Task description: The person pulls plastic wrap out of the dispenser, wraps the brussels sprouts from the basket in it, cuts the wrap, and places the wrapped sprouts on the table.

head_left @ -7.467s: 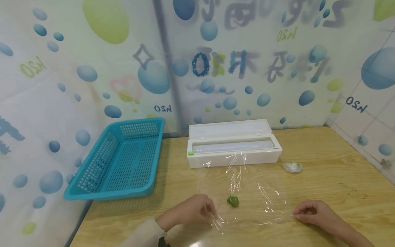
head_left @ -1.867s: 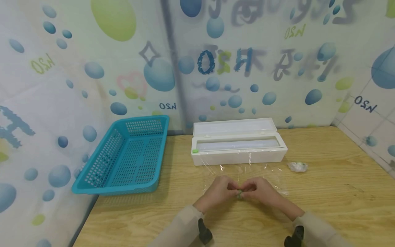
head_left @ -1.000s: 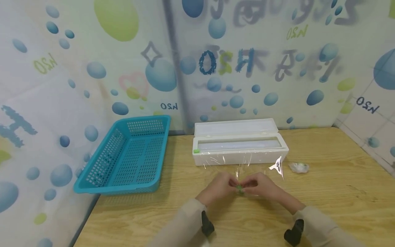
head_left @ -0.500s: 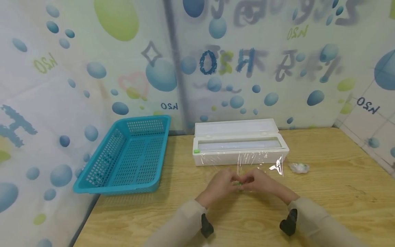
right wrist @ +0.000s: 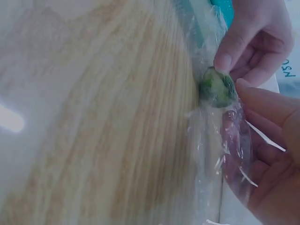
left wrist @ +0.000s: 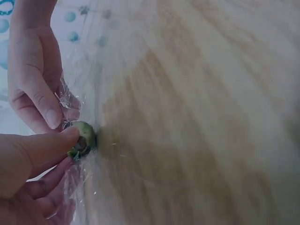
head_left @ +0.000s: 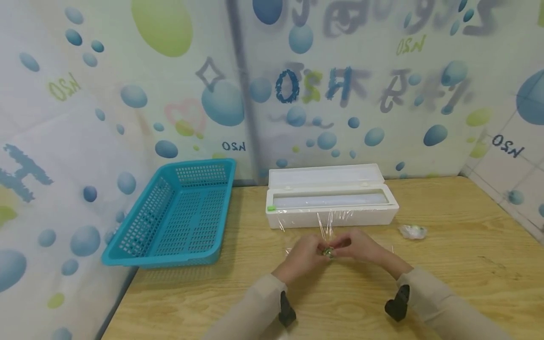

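A small green vegetable piece [head_left: 328,251] lies in clear cling film [head_left: 325,229] between both hands, just in front of the film box. My left hand [head_left: 301,257] pinches the piece through the film; in the left wrist view its thumb presses on the green top [left wrist: 86,132]. From the other side my right hand [head_left: 361,248] pinches the film right at the piece, with thumb tip at its edge in the right wrist view. Loose film [right wrist: 234,140] drapes over the right fingers there. Creases in the film run from the hands back to the box.
Behind the hands stands a white cling film box [head_left: 331,218], lid up, with a roll inside and a green slider at its left end. A blue plastic basket [head_left: 212,257] sits at the left. Right of the box lies a small wrapped bundle [head_left: 413,231].
Earlier the hands held the film's front corners apart with the green piece lying between. They have since come together on it, shifted slightly toward the box, and the film has gathered around it.
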`<control>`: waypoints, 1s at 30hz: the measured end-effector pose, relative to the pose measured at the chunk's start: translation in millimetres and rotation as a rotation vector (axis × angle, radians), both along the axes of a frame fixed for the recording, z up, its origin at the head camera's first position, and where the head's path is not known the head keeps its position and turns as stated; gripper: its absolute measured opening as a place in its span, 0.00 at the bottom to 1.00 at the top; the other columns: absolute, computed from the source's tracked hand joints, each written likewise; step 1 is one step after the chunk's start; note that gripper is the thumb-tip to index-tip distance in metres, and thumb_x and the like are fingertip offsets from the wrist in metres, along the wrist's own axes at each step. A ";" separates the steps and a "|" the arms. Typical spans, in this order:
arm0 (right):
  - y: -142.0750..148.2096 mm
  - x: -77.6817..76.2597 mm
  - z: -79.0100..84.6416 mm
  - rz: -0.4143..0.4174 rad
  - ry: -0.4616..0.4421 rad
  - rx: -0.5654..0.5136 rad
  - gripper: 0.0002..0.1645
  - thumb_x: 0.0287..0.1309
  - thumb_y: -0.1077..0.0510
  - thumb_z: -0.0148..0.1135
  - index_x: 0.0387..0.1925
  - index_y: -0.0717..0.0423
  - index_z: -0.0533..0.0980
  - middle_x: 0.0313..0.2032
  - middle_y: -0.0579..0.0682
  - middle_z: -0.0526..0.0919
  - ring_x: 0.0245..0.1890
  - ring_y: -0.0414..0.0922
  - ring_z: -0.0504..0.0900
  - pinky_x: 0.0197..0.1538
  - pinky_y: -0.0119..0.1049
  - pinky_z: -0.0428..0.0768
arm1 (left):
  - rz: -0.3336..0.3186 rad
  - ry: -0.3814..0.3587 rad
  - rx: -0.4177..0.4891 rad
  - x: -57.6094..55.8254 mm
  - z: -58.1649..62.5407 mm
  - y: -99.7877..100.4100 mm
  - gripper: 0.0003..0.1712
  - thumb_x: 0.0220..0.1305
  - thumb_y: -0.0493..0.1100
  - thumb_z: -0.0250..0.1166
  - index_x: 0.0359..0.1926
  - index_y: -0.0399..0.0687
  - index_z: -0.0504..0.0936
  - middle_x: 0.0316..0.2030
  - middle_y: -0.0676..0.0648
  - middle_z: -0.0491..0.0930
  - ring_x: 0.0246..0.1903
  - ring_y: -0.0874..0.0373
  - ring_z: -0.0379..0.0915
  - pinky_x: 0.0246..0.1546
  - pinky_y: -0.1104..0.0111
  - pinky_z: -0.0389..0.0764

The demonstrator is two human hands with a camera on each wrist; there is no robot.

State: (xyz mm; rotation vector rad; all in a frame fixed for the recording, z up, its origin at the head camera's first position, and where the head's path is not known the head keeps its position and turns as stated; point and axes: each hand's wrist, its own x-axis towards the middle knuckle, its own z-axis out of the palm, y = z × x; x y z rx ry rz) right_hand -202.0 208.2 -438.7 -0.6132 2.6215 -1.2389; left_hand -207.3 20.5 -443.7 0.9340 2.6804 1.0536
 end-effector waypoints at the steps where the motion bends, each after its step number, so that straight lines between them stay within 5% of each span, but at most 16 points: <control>1: -0.3 0.2 -0.5 0.001 0.016 -0.009 0.14 0.48 0.59 0.68 0.38 0.62 0.81 0.32 0.50 0.84 0.31 0.41 0.79 0.34 0.30 0.77 | -0.006 -0.037 0.016 -2.2 -0.3 -0.3 0.07 0.49 0.37 0.71 0.32 0.44 0.84 0.26 0.55 0.78 0.27 0.67 0.69 0.30 0.77 0.71; 5: -3.2 0.8 -2.9 -0.007 0.065 -0.023 0.16 0.45 0.60 0.70 0.38 0.63 0.81 0.31 0.50 0.84 0.29 0.40 0.80 0.32 0.30 0.78 | -0.051 -0.135 0.050 -12.5 0.9 -2.0 0.09 0.50 0.37 0.70 0.36 0.42 0.85 0.29 0.53 0.82 0.30 0.68 0.74 0.33 0.78 0.73; 11: -9.9 -1.8 -4.8 -0.027 0.140 0.032 0.18 0.43 0.55 0.72 0.38 0.59 0.83 0.29 0.46 0.84 0.26 0.37 0.78 0.29 0.30 0.76 | -0.079 -0.137 0.009 -19.8 4.9 -5.7 0.12 0.51 0.36 0.69 0.39 0.40 0.84 0.32 0.49 0.83 0.32 0.65 0.77 0.34 0.78 0.74; 18: -3.5 -11.6 0.7 0.031 0.046 0.044 0.12 0.48 0.59 0.68 0.36 0.59 0.82 0.31 0.45 0.83 0.29 0.38 0.77 0.31 0.30 0.76 | -0.019 0.062 -0.062 -12.0 4.3 -5.4 0.12 0.49 0.36 0.70 0.38 0.45 0.84 0.32 0.54 0.82 0.27 0.67 0.70 0.30 0.78 0.71; 24: 0.6 -21.4 9.8 0.121 -0.021 0.036 0.12 0.49 0.59 0.67 0.37 0.60 0.82 0.31 0.45 0.84 0.27 0.37 0.74 0.29 0.31 0.76 | -0.002 0.238 -0.078 -8.3 -1.6 -2.4 0.18 0.42 0.33 0.69 0.38 0.50 0.86 0.19 0.58 0.73 0.19 0.68 0.59 0.21 0.78 0.63; 27: 1.1 -24.8 12.0 0.143 -0.023 0.054 0.12 0.50 0.59 0.67 0.38 0.60 0.82 0.32 0.45 0.83 0.29 0.37 0.74 0.31 0.31 0.76 | 0.013 0.256 -0.082 -10.2 -4.9 -1.4 0.16 0.45 0.35 0.70 0.40 0.51 0.85 0.18 0.58 0.72 0.19 0.68 0.59 0.21 0.78 0.63; 30: 1.1 -26.1 11.5 0.134 -0.032 0.051 0.13 0.50 0.59 0.66 0.39 0.60 0.82 0.34 0.46 0.83 0.32 0.39 0.76 0.34 0.31 0.76 | 0.021 0.196 -0.064 -13.1 -5.9 -1.2 0.13 0.50 0.40 0.70 0.40 0.51 0.85 0.23 0.59 0.78 0.22 0.69 0.64 0.25 0.78 0.67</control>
